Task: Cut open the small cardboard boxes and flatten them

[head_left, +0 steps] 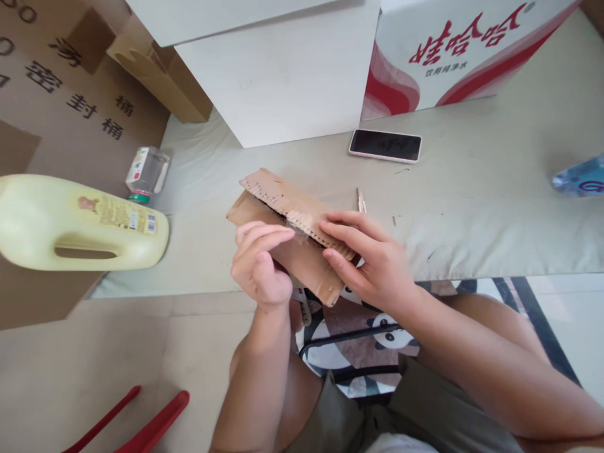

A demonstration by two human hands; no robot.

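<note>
A folded piece of brown cardboard with a rough, corrugated torn edge sits tilted between my hands, over the front edge of the cloth-covered surface. A bit of clear tape shows across its fold. My right hand grips the cardboard at its right end, fingers over the torn edge and thumb hidden. At its left side, my left hand is curled closed against the cardboard, with a fingertip beside the tape. Just beyond my right fingers lies a small metal blade-like piece, partly hidden.
White boxes and a red-and-white carton stand at the back. A phone lies before them. To the left are a yellow jug, a small clear bottle and large cardboard boxes. A blue-labelled bottle lies right.
</note>
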